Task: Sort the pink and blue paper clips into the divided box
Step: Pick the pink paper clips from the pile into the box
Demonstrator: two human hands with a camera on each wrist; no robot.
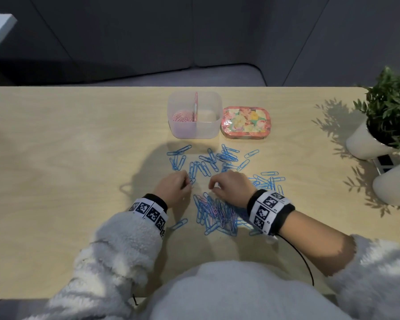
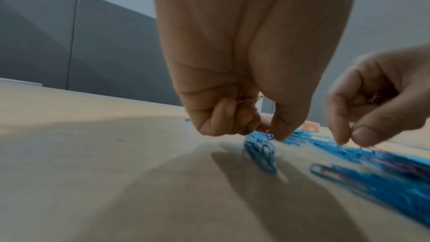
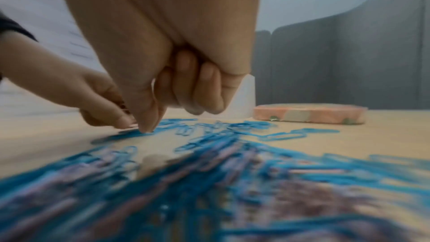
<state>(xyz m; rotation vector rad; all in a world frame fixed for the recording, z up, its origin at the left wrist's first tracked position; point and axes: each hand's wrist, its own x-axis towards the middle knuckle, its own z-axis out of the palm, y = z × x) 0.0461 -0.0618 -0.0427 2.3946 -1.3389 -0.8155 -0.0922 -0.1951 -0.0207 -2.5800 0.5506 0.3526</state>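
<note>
The clear divided box (image 1: pixel 208 130) stands at the table's far middle, with pink clips (image 1: pixel 181 117) in its left half. Blue clips (image 1: pixel 226 157) lie scattered in front of it. A mixed blue and pink pile (image 1: pixel 217 211) lies between my wrists. My left hand (image 1: pixel 188 183) (image 2: pixel 267 132) is curled low over the table, with thin pink clips (image 2: pixel 251 100) tucked in its palm and its thumb and finger pinching at a clip. My right hand (image 1: pixel 214 188) (image 3: pixel 149 126) pinches thumb to forefinger at the table, and pink clips (image 2: pixel 374 97) show inside its curled fingers.
A floral lid (image 1: pixel 245 122) lies right of the box. Two potted plants in white pots (image 1: pixel 365 142) stand at the right edge. A dark sofa runs behind the table's far edge. One lone blue clip (image 1: pixel 179 224) lies by my left wrist.
</note>
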